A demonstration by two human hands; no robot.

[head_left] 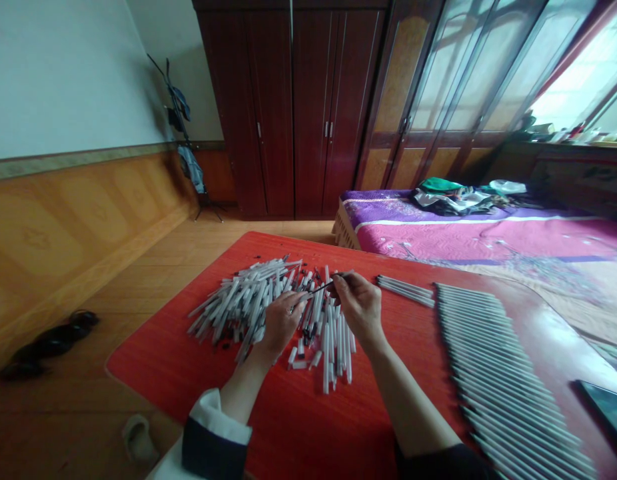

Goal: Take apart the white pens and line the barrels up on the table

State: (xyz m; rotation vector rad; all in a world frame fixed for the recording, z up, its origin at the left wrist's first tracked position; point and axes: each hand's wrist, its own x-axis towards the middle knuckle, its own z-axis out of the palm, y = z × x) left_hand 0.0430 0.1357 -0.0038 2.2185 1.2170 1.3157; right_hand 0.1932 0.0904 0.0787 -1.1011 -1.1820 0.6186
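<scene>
A heap of white pen barrels point(248, 297) with loose caps and dark refills lies on the red table point(308, 427). My left hand point(281, 323) is closed over the heap, pinching one end of a thin pen part. My right hand point(358, 303) is closed in a pinch on a thin dark refill point(321, 288) that runs between both hands. Several white pens point(336, 340) lie just below the hands.
A long row of finished white pens point(498, 360) lies side by side on the right, with a small bundle point(406, 291) above it. A dark phone point(608, 407) rests at the table's right edge. A bed point(488, 233) and wardrobes point(293, 113) stand behind.
</scene>
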